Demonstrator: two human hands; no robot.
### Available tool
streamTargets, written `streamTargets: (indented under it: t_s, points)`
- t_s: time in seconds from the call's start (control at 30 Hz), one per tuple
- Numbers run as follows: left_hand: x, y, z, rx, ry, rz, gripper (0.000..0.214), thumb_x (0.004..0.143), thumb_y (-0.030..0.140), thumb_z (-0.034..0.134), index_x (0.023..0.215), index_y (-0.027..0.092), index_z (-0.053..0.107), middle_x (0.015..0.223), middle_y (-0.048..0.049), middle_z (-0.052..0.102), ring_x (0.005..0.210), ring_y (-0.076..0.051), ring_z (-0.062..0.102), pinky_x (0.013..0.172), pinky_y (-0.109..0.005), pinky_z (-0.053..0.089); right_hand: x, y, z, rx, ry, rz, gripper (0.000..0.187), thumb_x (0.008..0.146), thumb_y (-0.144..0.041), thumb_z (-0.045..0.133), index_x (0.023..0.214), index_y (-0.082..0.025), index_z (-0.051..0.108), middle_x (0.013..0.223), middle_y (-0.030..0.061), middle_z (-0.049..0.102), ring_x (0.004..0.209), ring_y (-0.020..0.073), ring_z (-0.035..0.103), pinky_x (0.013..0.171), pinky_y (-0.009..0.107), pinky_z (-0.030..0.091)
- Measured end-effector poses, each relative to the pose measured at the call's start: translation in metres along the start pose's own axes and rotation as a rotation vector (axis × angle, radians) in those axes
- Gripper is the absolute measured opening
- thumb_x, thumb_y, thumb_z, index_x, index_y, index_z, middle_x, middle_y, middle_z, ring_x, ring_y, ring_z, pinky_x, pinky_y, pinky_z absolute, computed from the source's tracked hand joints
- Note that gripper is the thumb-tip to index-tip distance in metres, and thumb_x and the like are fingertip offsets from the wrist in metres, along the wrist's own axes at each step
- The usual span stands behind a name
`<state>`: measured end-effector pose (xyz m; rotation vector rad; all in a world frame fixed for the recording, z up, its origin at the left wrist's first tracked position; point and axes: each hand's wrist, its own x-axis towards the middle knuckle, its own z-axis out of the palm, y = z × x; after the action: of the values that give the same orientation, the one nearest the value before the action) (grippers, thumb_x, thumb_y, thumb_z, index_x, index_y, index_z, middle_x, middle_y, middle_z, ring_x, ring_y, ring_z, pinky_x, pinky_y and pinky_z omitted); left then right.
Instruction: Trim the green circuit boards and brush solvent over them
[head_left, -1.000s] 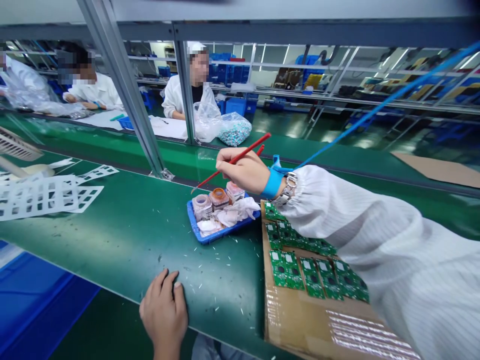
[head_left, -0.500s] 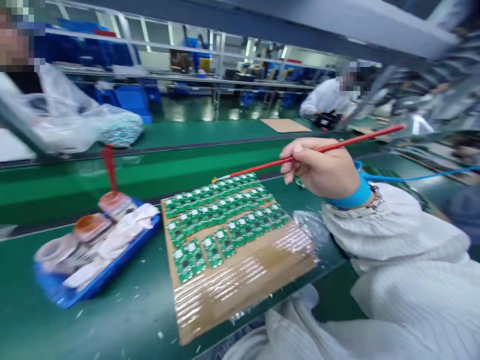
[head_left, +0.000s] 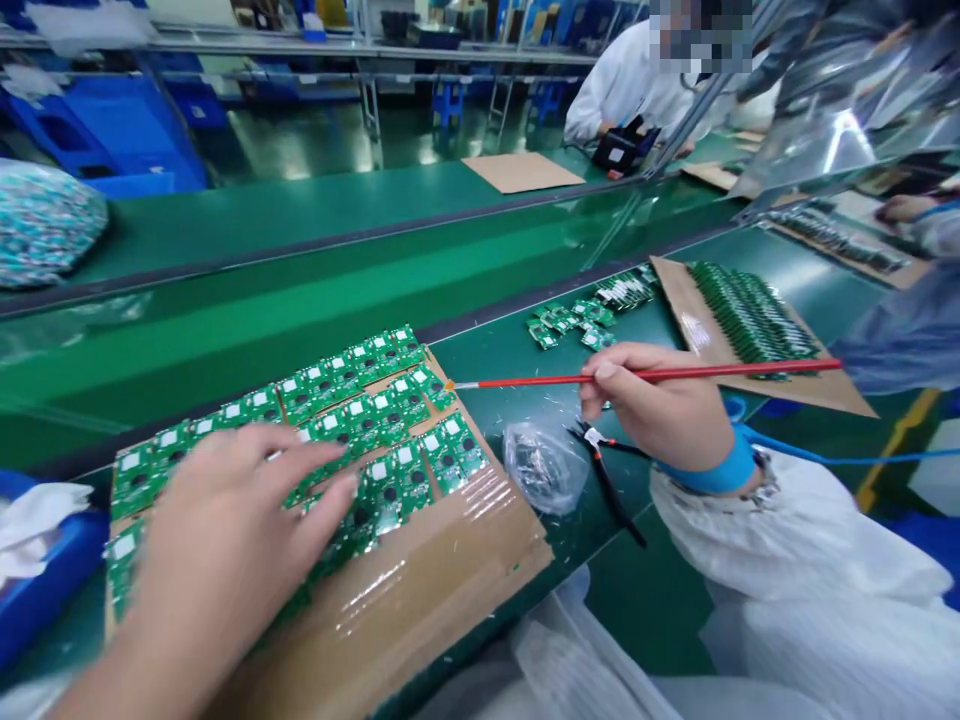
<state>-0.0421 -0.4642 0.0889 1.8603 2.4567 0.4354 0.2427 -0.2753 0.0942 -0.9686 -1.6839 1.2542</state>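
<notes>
On the green conveyor bench (head_left: 645, 600) lie two cardboard sheets. The nearer sheet (head_left: 397, 610) carries rows of green circuit boards (head_left: 375, 420) (partly hidden, so no exact count). The left hand (head_left: 217, 530) lies spread open over them. The right hand (head_left: 652, 405) pinches one red brush (head_left: 525, 381), just above one plastic bag (head_left: 544, 465) and one pair of side cutters (head_left: 604, 470).

1. Circuit boards (head_left: 382, 440) – deep green, patterned with white squares and black circles.
2. Cardboard sheet (head_left: 420, 585) – brown, streaked with glossy tape.
3. Brush handle (head_left: 525, 381) – bright red.
4. Wrist strap (head_left: 712, 470) – vivid blue.
5. Bag (head_left: 41, 222), far left – teal, speckled white.
</notes>
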Motion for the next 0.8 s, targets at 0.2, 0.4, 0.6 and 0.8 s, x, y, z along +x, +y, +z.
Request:
streamTargets:
  t_s: [0.2, 0.4, 0.6, 0.8]
  points:
    - [0.102, 0.077, 0.046, 0.191, -0.199, 0.131, 0.040, 0.077, 0.048, 0.060, 0.099, 0.018, 0.072, 0.087, -0.0089, 0.062, 0.086, -0.027, 0.054, 0.079, -0.038, 0.040, 0.026, 0.008, -0.004, -0.001, -0.100, -0.002, 0.019, 0.076, -0.037, 0.069, 0.069, -0.020, 0.064, 0.055, -0.0009, 0.062, 0.044, 0.0129, 0.058, 0.043, 0.026, 0.047]
    - [0.108, 0.071, 0.069, 0.233, -0.228, 0.047, 0.042, 0.073, 0.052, 0.064, 0.098, 0.018, 0.071, 0.092, -0.0095, 0.063, 0.091, -0.028, 0.054, 0.079, -0.038, 0.040, 0.042, 0.011, -0.002, 0.008, -0.209, -0.025, 0.014, 0.079, -0.030, 0.065, 0.069, -0.021, 0.064, 0.056, -0.0013, 0.062, 0.045, 0.0120, 0.059, 0.042, 0.024, 0.047]
    - [0.106, 0.068, 0.068, 0.225, -0.204, 0.054, 0.041, 0.073, 0.051, 0.064, 0.097, 0.019, 0.071, 0.093, -0.0093, 0.064, 0.092, -0.029, 0.054, 0.077, -0.039, 0.040, 0.050, 0.009, 0.003, -0.064, -0.279, -0.045, 0.015, 0.082, -0.026, 0.061, 0.068, -0.021, 0.064, 0.057, 0.0001, 0.062, 0.046, 0.0124, 0.058, 0.043, 0.026, 0.047]
    - [0.106, 0.071, 0.064, 0.205, -0.213, 0.059, 0.037, 0.076, 0.047, 0.064, 0.097, 0.018, 0.072, 0.095, -0.0094, 0.064, 0.092, -0.029, 0.054, 0.078, -0.039, 0.040, 0.049, 0.010, 0.009, -0.167, -0.322, -0.101, 0.017, 0.083, -0.021, 0.057, 0.067, -0.021, 0.061, 0.056, -0.0014, 0.062, 0.048, 0.0115, 0.059, 0.048, 0.025, 0.047]
